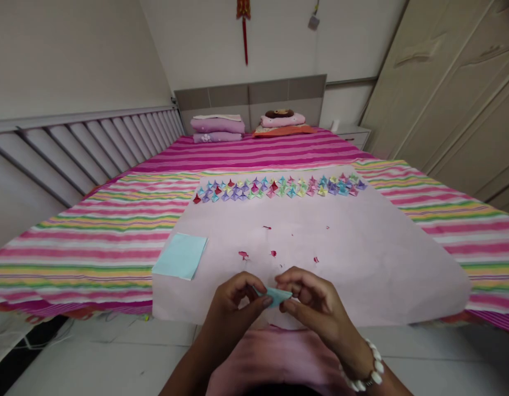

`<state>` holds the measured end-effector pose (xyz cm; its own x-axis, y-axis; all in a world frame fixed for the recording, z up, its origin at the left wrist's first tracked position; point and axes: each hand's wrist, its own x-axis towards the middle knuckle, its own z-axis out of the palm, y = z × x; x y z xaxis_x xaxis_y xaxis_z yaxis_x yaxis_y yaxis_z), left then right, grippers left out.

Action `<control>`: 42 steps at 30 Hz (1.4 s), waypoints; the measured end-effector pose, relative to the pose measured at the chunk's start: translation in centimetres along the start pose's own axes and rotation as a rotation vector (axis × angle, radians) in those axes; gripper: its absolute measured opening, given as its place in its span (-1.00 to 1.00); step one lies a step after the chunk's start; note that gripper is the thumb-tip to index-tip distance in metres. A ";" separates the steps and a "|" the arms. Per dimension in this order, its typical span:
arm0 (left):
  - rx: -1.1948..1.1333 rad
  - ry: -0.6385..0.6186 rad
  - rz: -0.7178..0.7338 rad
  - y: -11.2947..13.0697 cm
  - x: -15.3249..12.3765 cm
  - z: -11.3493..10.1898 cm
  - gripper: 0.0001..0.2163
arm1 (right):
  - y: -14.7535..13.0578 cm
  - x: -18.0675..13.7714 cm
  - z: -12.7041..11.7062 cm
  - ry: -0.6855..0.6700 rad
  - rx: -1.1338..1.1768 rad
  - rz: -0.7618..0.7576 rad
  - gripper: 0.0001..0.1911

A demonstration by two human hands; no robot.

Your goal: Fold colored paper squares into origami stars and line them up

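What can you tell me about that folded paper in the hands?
The folded paper is small, light blue and roughly triangular, its pointed end toward the right hand. It looks thin. The left hand pinches it between thumb and fingers; whether the right hand touches it is unclear. It is held near the front edge of the pale sheet.

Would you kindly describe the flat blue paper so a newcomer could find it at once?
On the striped bed lies a large pale sheet. Near its left edge rests the flat blue paper, broad and unfolded, unlike the folded blue piece in the left hand.
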<state>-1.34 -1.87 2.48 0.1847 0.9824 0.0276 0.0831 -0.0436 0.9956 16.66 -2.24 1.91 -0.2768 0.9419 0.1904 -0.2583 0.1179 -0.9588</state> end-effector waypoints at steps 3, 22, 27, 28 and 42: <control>0.037 0.021 -0.003 -0.3 -0.1 0.1 -0.79 | 0.1 0.2 0.1 0.044 0.017 0.079 -0.72; 0.108 -0.036 0.049 0.5 0.1 0.8 -0.84 | -0.1 0.7 0.5 0.124 -0.069 0.049 -0.84; 0.050 0.048 0.009 0.2 0.2 0.6 -0.86 | -0.1 0.8 0.6 0.145 -0.077 0.038 -0.84; 0.012 0.073 -0.017 0.1 0.3 0.6 -0.86 | 0.0 0.8 0.6 0.150 -0.070 0.050 -0.83; -0.129 0.154 -0.130 -1.2 1.0 1.2 -0.85 | 0.9 1.0 -0.6 0.148 0.004 0.166 -0.85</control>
<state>-0.08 -1.08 1.23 0.0286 0.9948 -0.0982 -0.0313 0.0991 0.9946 16.68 -1.03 1.08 -0.1769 0.9842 -0.0033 -0.2247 -0.0436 -0.9735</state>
